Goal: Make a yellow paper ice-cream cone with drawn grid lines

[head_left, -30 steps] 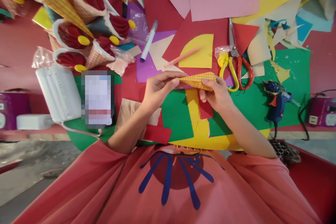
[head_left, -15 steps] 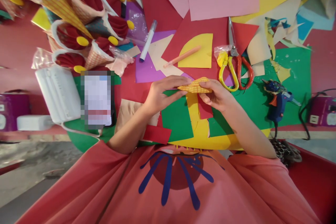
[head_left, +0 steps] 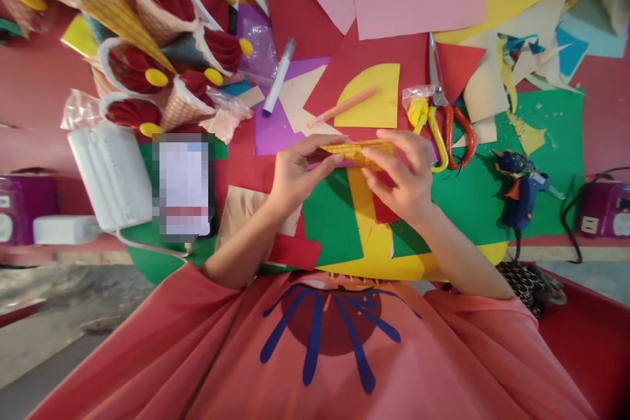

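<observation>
A small yellow paper cone (head_left: pixel 358 151) with a waffle-like grid lies level between my two hands, its tip toward the left. My left hand (head_left: pixel 300 169) pinches it near the pointed end. Around the wider end are the fingers of my right hand (head_left: pixel 404 172), with the thumb below and the other fingers bent over it. Part of the cone is hidden behind those fingers. Just beyond it lie a yellow quarter-circle of paper (head_left: pixel 381 95) and an orange stick-like pen (head_left: pixel 344 107). Scissors (head_left: pixel 455 134) with red and yellow handles rest right of my right hand.
Several finished-looking cones (head_left: pixel 132 62) with red filling and yellow dots crowd the upper left. A phone (head_left: pixel 183 187) and a white power box (head_left: pixel 111 174) lie at left. A glue gun (head_left: pixel 524 197) sits at right, with paper scraps (head_left: pixel 536 56) behind. A marker (head_left: pixel 279 77) lies beyond my left hand.
The cone has turned in my hands and shifted a little left. My right hand's fingers have lifted and re-placed themselves over its wider end; my left hand keeps its pinch.
</observation>
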The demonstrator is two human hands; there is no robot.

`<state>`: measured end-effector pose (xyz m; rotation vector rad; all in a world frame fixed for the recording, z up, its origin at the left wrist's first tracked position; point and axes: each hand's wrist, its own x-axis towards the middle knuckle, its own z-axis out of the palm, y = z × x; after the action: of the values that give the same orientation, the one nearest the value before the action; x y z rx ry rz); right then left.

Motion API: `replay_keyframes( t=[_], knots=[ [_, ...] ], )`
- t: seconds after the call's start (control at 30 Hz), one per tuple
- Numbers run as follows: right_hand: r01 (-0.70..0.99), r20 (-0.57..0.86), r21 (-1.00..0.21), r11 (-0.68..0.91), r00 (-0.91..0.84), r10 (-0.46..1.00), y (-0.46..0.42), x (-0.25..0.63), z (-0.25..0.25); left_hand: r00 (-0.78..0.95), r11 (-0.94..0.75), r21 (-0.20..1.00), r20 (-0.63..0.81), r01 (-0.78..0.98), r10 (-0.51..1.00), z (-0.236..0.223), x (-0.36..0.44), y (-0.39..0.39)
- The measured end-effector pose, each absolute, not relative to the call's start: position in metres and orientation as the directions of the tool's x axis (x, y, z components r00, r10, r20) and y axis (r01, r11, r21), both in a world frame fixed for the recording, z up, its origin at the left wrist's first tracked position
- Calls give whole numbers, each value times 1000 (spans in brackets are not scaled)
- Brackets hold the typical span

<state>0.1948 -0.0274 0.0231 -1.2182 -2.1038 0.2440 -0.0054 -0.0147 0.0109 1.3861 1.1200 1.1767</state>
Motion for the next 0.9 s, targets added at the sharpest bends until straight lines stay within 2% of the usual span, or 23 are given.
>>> replay_keyframes(
  t=[0.2, 0.43, 0.6, 0.77, 0.9],
  knots=[
    [716, 499, -333, 613, -418, 759, -29, 188, 15, 175, -90, 994, 78, 58, 981, 11, -2, -19],
    [690, 614, -282, 666, -404, 678, -28, 187, 15, 203, -154, 987, 142, 44, 969, 11, -1, -20],
    [667, 570, -370, 647, -387, 725, -26, 188, 14, 205, -153, 988, 142, 38, 968, 11, -1, -20],
    [580, 620, -434, 690, -364, 695, -25, 188, 15, 231, -229, 971, 207, 74, 951, 12, -3, -19],
    [558, 548, -517, 649, -367, 752, -25, 190, 19, 259, -258, 960, 223, 110, 940, 13, -4, -18]
  ],
)
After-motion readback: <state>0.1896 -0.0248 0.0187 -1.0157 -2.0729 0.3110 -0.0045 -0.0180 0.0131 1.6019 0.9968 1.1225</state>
